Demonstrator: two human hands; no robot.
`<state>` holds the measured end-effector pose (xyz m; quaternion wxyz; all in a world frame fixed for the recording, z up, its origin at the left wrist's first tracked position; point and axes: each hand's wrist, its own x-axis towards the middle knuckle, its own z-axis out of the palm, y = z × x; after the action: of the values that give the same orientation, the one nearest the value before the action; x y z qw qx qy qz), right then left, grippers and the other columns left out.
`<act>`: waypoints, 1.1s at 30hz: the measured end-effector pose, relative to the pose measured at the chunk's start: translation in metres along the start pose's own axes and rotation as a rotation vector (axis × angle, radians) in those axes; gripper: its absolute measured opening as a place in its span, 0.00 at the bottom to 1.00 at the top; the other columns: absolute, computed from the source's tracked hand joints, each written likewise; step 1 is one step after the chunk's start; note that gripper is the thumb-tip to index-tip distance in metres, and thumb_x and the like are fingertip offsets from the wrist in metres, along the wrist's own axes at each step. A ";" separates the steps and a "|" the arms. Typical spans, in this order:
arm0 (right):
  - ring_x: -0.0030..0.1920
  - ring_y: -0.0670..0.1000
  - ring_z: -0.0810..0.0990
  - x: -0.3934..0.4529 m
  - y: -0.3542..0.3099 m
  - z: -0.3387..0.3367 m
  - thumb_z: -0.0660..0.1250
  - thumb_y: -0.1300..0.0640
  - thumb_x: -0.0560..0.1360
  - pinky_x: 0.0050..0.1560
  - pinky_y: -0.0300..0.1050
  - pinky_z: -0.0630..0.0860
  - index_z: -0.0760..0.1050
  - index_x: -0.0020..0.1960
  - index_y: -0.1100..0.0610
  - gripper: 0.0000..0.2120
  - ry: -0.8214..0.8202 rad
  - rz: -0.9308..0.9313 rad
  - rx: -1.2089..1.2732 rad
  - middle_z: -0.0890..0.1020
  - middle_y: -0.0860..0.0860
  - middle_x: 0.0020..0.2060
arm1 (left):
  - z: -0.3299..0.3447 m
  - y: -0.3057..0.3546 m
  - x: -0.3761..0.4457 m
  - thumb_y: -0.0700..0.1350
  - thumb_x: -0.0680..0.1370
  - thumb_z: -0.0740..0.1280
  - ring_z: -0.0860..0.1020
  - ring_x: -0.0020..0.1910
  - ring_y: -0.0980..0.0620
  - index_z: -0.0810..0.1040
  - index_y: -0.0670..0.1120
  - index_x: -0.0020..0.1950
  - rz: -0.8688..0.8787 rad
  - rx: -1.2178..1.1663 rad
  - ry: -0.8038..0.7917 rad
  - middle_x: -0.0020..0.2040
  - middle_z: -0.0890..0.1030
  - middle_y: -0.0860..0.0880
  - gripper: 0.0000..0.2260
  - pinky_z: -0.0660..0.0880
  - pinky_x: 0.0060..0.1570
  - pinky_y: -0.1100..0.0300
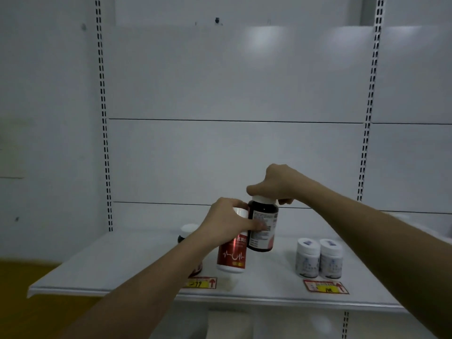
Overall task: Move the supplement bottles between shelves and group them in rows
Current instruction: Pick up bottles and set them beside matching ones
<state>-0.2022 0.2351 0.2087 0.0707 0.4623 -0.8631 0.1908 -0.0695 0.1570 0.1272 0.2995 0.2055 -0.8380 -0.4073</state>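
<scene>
My left hand [227, 222] grips a red-labelled white bottle [232, 255] near its top, holding it just above the white shelf [122, 260]. My right hand [278, 184] holds a dark bottle with a white cap [263, 228] from above by the cap, lifted over the shelf and close beside the red one. Two small white bottles [318, 259] stand side by side at the shelf's right front. Another dark bottle with a white cap [187, 232] stands behind my left forearm, mostly hidden.
Two red and yellow price tags [201, 283] [326, 287] sit on the shelf's front edge. Slotted uprights [105, 143] [367, 133] flank the white back panel. A second shelf edge shows at far right [440, 231]. Yellow flooring lies at lower left.
</scene>
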 end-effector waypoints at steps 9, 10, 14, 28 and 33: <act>0.51 0.52 0.83 -0.007 -0.014 -0.012 0.67 0.55 0.78 0.42 0.41 0.81 0.71 0.70 0.48 0.21 -0.424 -0.155 0.416 0.77 0.49 0.61 | -0.059 -0.038 0.020 0.49 0.66 0.79 0.85 0.39 0.56 0.84 0.56 0.47 0.086 -0.105 -0.171 0.42 0.86 0.56 0.11 0.79 0.35 0.64; 0.52 0.53 0.83 -0.007 -0.013 -0.010 0.68 0.57 0.78 0.43 0.41 0.81 0.72 0.70 0.49 0.21 -0.401 -0.175 0.469 0.78 0.49 0.61 | -0.064 -0.040 0.023 0.49 0.67 0.79 0.84 0.40 0.57 0.84 0.57 0.48 0.098 -0.105 -0.189 0.43 0.86 0.57 0.12 0.78 0.35 0.66; 0.43 0.52 0.86 0.002 -0.022 0.008 0.72 0.53 0.75 0.38 0.40 0.81 0.75 0.67 0.55 0.22 -0.246 -0.121 0.468 0.83 0.52 0.51 | -0.078 -0.051 0.030 0.55 0.67 0.77 0.82 0.44 0.57 0.79 0.62 0.55 0.130 -0.035 -0.113 0.48 0.83 0.57 0.18 0.75 0.36 0.66; 0.39 0.51 0.84 0.038 -0.038 0.106 0.76 0.50 0.71 0.32 0.40 0.81 0.74 0.62 0.61 0.25 -0.325 0.103 0.359 0.82 0.55 0.44 | -0.129 -0.076 0.040 0.45 0.81 0.62 0.78 0.46 0.50 0.73 0.54 0.59 0.057 -0.336 -0.002 0.51 0.76 0.47 0.09 0.76 0.48 0.54; 0.40 0.51 0.85 0.034 -0.040 0.134 0.76 0.49 0.71 0.34 0.40 0.81 0.73 0.62 0.60 0.26 -0.373 0.116 0.431 0.82 0.55 0.46 | -0.139 -0.080 0.039 0.44 0.80 0.64 0.80 0.53 0.47 0.73 0.54 0.62 0.066 -0.379 -0.025 0.58 0.79 0.45 0.11 0.77 0.52 0.53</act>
<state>-0.1806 0.1362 0.1066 -0.2001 0.4438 -0.8256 0.2853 0.0031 0.0099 0.1441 0.3356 0.1128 -0.7560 -0.5505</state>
